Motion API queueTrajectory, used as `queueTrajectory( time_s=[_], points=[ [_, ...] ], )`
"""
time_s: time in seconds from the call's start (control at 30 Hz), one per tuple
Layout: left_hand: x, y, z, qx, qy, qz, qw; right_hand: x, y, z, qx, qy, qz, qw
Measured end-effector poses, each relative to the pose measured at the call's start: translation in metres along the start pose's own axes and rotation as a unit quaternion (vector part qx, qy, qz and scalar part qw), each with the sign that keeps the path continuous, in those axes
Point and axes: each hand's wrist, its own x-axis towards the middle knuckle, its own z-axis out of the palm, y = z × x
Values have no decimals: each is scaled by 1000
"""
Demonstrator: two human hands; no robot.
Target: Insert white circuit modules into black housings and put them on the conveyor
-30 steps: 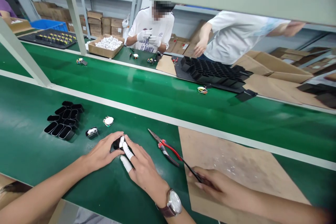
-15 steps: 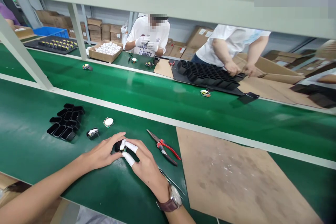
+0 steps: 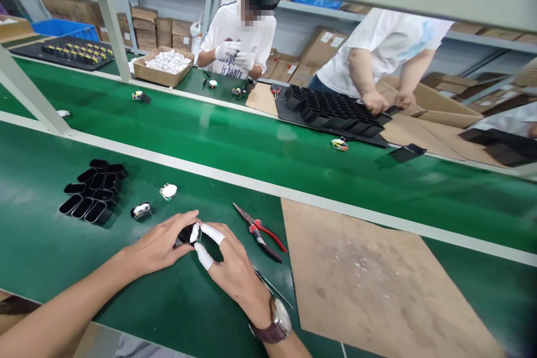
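My left hand [image 3: 161, 243] holds a black oval case [image 3: 184, 236] on its side, thumb and fingers around it. At the case's mouth, my right hand [image 3: 229, 257], with white covers on thumb and index finger, pinches a small circuit board with white filler [image 3: 196, 233]. The board appears partly inside the case; its far end is hidden. Left of my hands stand a filled black case [image 3: 141, 211] and a loose board with a white top [image 3: 169, 191]. Several black cases [image 3: 86, 208] stand grouped farther left.
Red-handled pliers [image 3: 262, 232], tweezers [image 3: 272, 286] and a cardboard sheet [image 3: 377, 285] lie to the right. Across the green belt [image 3: 235, 140], two people work near a box of white pieces [image 3: 161, 75] and black cases [image 3: 335, 112]. Frame posts [image 3: 109, 22] rise at left.
The view has tilted and shifted slightly. Both hands keep nearly the same grip, with the case showing more between them. A white-topped item has appeared on the belt at left.
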Motion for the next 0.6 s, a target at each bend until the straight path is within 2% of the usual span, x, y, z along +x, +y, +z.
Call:
queueTrajectory(
  time_s=[0.17,0.33,0.47,0.6],
  points=[
    [0,1,-1,14,6,3,1000,1,-2,-3,14,1,14,1000],
    [-2,2,-2,26,17,8,999,-2,2,-7,-15,-59,-8,998],
    [0,7,-3,27,18,11,999,1,2,-10,-17,-46,-40,998],
    [1,8,-1,30,13,6,999,6,-2,-19,17,-35,-29,999]
  ],
)
